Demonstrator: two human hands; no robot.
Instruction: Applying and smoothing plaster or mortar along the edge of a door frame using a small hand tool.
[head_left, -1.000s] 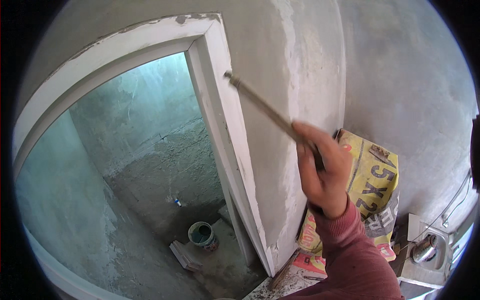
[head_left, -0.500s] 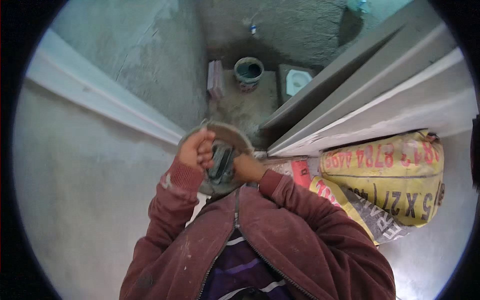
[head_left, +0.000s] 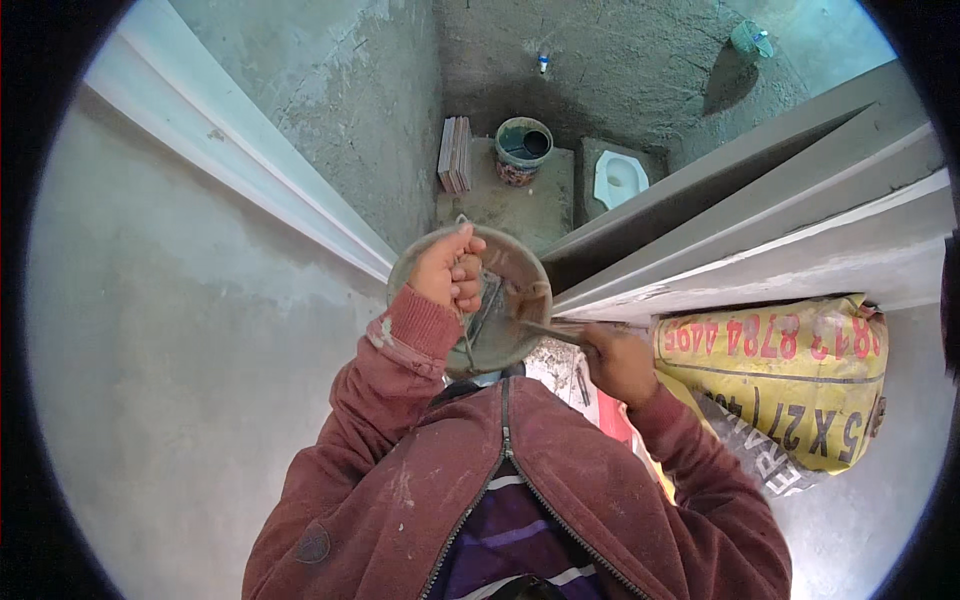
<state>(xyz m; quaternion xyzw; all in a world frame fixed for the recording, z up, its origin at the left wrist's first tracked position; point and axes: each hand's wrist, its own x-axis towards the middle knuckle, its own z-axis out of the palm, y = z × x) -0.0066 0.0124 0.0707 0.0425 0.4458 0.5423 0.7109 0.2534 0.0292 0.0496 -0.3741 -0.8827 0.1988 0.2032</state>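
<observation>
I see my left hand point(head_left: 447, 270) closed on the rim of a round pan point(head_left: 470, 300) at its 10 o'clock side. My right hand point(head_left: 617, 362), at the pan's 4 o'clock, grips a thin tool point(head_left: 545, 330) that pokes into the pan.

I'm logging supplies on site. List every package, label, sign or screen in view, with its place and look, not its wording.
Yellow sack: lies on the floor at the right, under the door frame and beside the right hand; bulging, with red and black print.
Second bag: partly tucked under the yellow sack's lower edge; white and grey with dark print.
No signs or screens in view.
</observation>
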